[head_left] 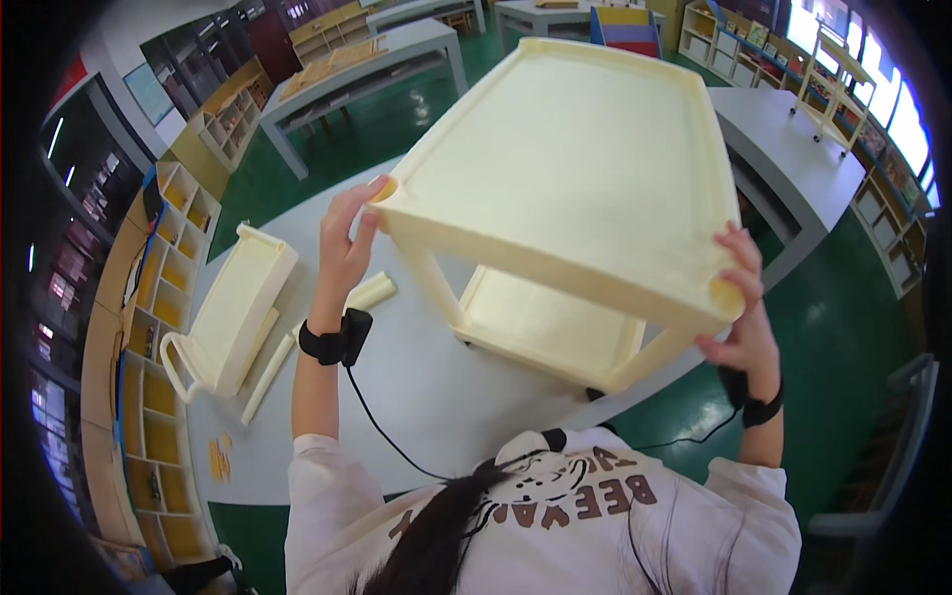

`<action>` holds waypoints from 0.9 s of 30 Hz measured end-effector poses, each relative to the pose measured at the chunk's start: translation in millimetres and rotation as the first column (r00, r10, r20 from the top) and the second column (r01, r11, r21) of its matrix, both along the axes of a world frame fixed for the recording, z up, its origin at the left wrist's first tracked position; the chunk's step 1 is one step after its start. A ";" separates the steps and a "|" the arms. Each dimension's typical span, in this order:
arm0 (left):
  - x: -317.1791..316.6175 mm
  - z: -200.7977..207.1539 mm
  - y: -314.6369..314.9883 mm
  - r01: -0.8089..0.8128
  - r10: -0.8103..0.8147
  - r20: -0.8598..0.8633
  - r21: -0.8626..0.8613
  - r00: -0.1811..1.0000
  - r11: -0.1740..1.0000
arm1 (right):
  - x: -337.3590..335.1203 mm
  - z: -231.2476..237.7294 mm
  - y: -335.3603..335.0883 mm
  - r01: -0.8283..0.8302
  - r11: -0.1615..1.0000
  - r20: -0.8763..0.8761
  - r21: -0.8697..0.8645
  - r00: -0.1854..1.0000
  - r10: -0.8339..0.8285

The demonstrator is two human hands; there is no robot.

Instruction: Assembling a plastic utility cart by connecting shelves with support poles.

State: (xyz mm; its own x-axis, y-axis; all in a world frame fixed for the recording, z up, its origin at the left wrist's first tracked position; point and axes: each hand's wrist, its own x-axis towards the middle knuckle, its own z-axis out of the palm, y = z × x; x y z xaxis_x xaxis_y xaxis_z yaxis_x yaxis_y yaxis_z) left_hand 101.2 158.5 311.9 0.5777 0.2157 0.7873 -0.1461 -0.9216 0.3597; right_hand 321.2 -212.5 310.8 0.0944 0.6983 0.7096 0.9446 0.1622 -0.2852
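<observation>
A cream plastic trolley [565,159] stands in front of me, with a broad rimmed tray on top. Upright posts link it to a lower tray [545,322], whose dark casters show at its near edge. My left hand [347,233] is closed round the top tray's near left corner, thumb on the side and fingers over the rim. At the near right corner my right hand [739,293] grips the same tray, beside a yellowish round corner socket. Both wrists wear black bands with cables.
Left on the grey table [426,426] lie another cream tray [233,312] with a curved handle, loose cream posts [372,291] and small orange-brown pieces [218,459]. A taller cream trolley [833,84] stands on the right-hand table [783,149]. Low shelves [159,397] line the left side.
</observation>
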 end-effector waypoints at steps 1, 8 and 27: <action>0.9 3.5 -7.6 -0.013 0.015 -0.042 0.047 0.999 0.999 | 10.5 1.4 -7.5 0.020 1.000 -0.025 -0.005 0.999 -0.020; 14.4 22.0 -60.3 0.175 -0.159 -0.104 0.162 0.982 0.971 | 59.4 20.6 -32.2 0.090 0.994 -0.269 -0.063 0.958 -0.103; 67.2 8.1 -121.1 0.442 -0.463 -0.013 0.317 0.887 0.839 | -58.7 20.0 98.5 0.235 0.970 0.326 0.067 0.914 -0.244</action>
State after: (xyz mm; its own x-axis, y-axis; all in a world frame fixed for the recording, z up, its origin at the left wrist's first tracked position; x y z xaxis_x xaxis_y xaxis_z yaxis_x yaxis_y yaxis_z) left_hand 168.4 37.5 320.1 0.5004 -0.3117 0.8078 -0.5860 -0.8087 0.0509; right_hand 262.5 -114.0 330.8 0.0145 0.6648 0.7469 0.9958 -0.0773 0.0496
